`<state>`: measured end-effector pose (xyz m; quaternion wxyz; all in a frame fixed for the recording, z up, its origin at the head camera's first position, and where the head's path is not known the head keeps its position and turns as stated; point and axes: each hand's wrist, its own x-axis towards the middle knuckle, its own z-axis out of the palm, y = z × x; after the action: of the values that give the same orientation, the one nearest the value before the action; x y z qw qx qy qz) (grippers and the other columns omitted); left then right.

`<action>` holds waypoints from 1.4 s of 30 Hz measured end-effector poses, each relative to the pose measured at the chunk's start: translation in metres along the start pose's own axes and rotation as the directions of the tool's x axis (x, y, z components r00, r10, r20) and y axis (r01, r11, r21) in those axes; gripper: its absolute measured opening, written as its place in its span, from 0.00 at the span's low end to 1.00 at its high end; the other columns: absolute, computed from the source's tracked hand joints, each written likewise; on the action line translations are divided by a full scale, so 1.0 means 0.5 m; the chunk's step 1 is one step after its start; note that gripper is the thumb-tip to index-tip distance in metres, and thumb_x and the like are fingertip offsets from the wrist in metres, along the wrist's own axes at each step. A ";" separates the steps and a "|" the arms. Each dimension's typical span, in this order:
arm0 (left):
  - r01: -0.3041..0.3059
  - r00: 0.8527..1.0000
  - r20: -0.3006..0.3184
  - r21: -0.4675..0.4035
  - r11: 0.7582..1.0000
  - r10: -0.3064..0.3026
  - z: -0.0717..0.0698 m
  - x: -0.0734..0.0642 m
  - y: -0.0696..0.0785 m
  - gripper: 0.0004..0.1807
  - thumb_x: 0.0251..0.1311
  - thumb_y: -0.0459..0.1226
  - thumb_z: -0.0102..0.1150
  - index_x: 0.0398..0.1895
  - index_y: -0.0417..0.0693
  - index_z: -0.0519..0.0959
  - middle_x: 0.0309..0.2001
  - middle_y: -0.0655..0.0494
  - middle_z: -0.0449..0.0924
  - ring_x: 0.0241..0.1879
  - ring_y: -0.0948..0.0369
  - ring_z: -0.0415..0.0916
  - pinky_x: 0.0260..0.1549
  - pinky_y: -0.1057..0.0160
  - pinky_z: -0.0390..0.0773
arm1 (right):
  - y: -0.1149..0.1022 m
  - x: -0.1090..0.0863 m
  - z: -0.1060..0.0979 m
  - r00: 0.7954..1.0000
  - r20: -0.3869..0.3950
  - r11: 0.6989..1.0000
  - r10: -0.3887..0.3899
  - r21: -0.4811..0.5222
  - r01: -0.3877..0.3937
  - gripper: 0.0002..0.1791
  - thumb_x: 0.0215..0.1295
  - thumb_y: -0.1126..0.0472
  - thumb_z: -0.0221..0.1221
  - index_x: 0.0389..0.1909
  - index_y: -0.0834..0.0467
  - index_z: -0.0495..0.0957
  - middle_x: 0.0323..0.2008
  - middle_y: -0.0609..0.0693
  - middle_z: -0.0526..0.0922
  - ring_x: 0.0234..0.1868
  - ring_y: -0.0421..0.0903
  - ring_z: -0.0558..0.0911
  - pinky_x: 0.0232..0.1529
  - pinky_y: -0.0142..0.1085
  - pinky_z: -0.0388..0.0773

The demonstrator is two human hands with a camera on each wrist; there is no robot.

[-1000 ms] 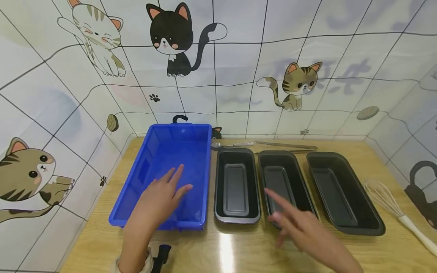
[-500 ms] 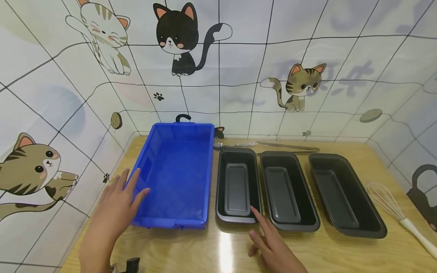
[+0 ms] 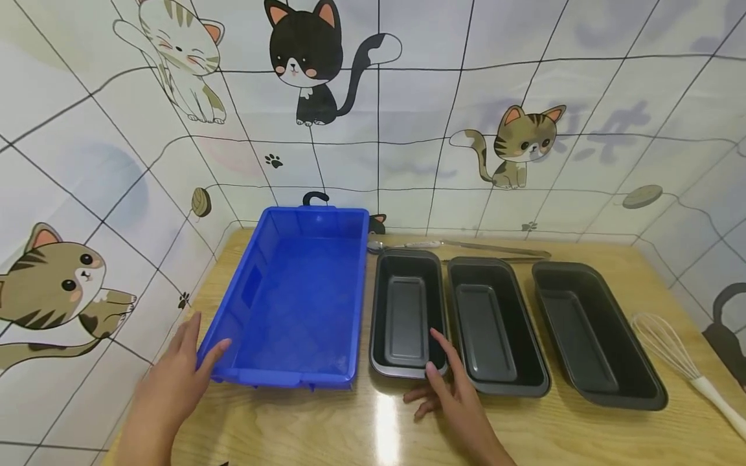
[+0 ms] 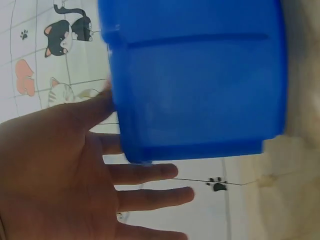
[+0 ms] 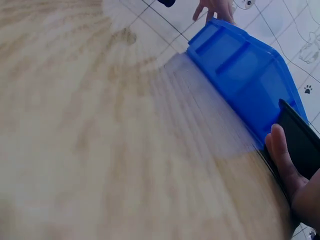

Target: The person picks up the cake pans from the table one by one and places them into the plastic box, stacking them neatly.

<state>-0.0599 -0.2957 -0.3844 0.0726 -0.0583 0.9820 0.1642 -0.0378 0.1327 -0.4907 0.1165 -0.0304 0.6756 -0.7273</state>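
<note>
A blue plastic tray [image 3: 305,298] sits on the table at left, its inside bare. My left hand [image 3: 169,385] is at the tray's front left corner, fingers straight and spread, the thumb along the rim. In the left wrist view the hand [image 4: 65,165] overlaps the tray's corner [image 4: 200,95]. To the tray's right lies a dark loaf pan [image 3: 406,323]. My right hand [image 3: 460,401] is at that pan's front right corner, with index finger and thumb extended at the rim and the other fingers spread below. The right wrist view shows the thumb [image 5: 282,150] against the pan's side [image 5: 300,135].
A second loaf pan [image 3: 484,333] and a third loaf pan [image 3: 583,336] stand further right. Past them lies a whisk [image 3: 670,349] with a white handle. Long thin metal utensils [image 3: 495,248] lie behind the pans. A cat-print covering [image 3: 419,155] rises behind and beside the table.
My left hand has moved left from over the tray to its front left corner. My right hand has shifted left from the middle pan to the left pan's front corner.
</note>
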 end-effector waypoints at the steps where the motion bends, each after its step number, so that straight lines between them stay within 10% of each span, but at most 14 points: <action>1: 0.009 1.000 0.028 -0.029 1.000 -0.008 0.005 0.000 -0.003 0.49 0.89 0.57 0.40 0.87 0.26 0.38 0.81 0.13 0.43 0.76 0.17 0.53 0.68 0.17 0.63 | 0.001 0.003 0.002 1.000 -0.012 1.000 0.001 0.016 0.000 0.36 0.92 0.55 0.46 0.91 0.41 0.43 0.70 0.77 0.74 0.36 0.58 0.94 0.36 0.53 0.92; 4: 0.050 0.995 0.096 -0.129 0.990 -0.038 0.022 0.002 -0.010 0.49 0.89 0.58 0.34 0.87 0.29 0.32 0.81 0.14 0.43 0.78 0.19 0.50 0.72 0.19 0.61 | 0.003 0.015 0.008 1.000 -0.025 0.999 -0.012 0.053 0.013 0.35 0.93 0.54 0.44 0.91 0.40 0.43 0.86 0.67 0.47 0.39 0.61 0.94 0.34 0.54 0.92; 11: 0.105 0.993 0.078 -0.249 0.963 -0.088 0.057 0.007 -0.029 0.43 0.89 0.56 0.31 0.91 0.44 0.31 0.77 0.13 0.55 0.74 0.17 0.60 0.68 0.18 0.67 | 0.003 0.032 0.014 0.995 -0.104 0.979 -0.010 0.202 0.031 0.29 0.92 0.62 0.42 0.88 0.54 0.54 0.90 0.56 0.36 0.29 0.56 0.93 0.31 0.48 0.92; 16: 0.097 0.995 0.059 -0.308 0.946 -0.083 0.063 0.016 -0.026 0.43 0.89 0.55 0.34 0.91 0.46 0.33 0.78 0.14 0.54 0.76 0.17 0.58 0.71 0.20 0.64 | -0.001 0.044 0.017 0.985 -0.175 0.975 0.008 0.220 0.031 0.37 0.80 0.75 0.40 0.87 0.53 0.59 0.88 0.50 0.43 0.33 0.41 0.81 0.43 0.42 0.92; 22: 0.120 0.992 0.068 -0.338 0.934 -0.103 0.064 0.014 -0.031 0.42 0.89 0.55 0.34 0.92 0.48 0.33 0.79 0.13 0.52 0.76 0.17 0.56 0.72 0.19 0.63 | -0.002 0.056 0.020 0.981 -0.186 0.982 0.055 0.189 -0.019 0.35 0.78 0.76 0.42 0.82 0.54 0.64 0.83 0.51 0.51 0.53 0.46 0.77 0.49 0.39 0.90; 29: 0.117 0.993 0.059 -0.360 0.926 -0.102 0.067 0.015 -0.032 0.42 0.89 0.55 0.33 0.92 0.48 0.34 0.80 0.14 0.51 0.77 0.17 0.56 0.73 0.20 0.62 | -0.007 0.053 0.026 0.975 -0.221 0.987 0.037 0.160 -0.002 0.28 0.77 0.78 0.44 0.76 0.62 0.67 0.73 0.53 0.60 0.54 0.45 0.74 0.49 0.36 0.90; 35: 0.114 0.993 0.053 -0.369 0.923 -0.102 0.069 0.013 -0.033 0.41 0.89 0.55 0.34 0.92 0.48 0.35 0.80 0.15 0.50 0.77 0.17 0.55 0.73 0.19 0.61 | -0.016 0.041 0.032 0.960 -0.280 1.000 -0.012 -0.014 0.009 0.26 0.77 0.75 0.51 0.72 0.57 0.74 0.77 0.56 0.65 0.21 0.35 0.61 0.22 0.24 0.64; 42: 0.117 0.993 0.054 -0.372 0.921 -0.104 0.068 0.015 -0.034 0.41 0.89 0.55 0.33 0.92 0.48 0.35 0.81 0.14 0.50 0.77 0.16 0.55 0.73 0.19 0.61 | -0.035 0.034 0.035 0.960 -0.271 0.992 -0.067 -0.119 0.036 0.27 0.77 0.76 0.52 0.71 0.53 0.76 0.71 0.59 0.70 0.19 0.34 0.58 0.22 0.26 0.60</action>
<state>-0.0604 -0.3011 -0.4229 0.0854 -0.1238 0.9265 0.3451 -0.0533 0.1132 -0.4739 0.0009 0.0464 0.7241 -0.6881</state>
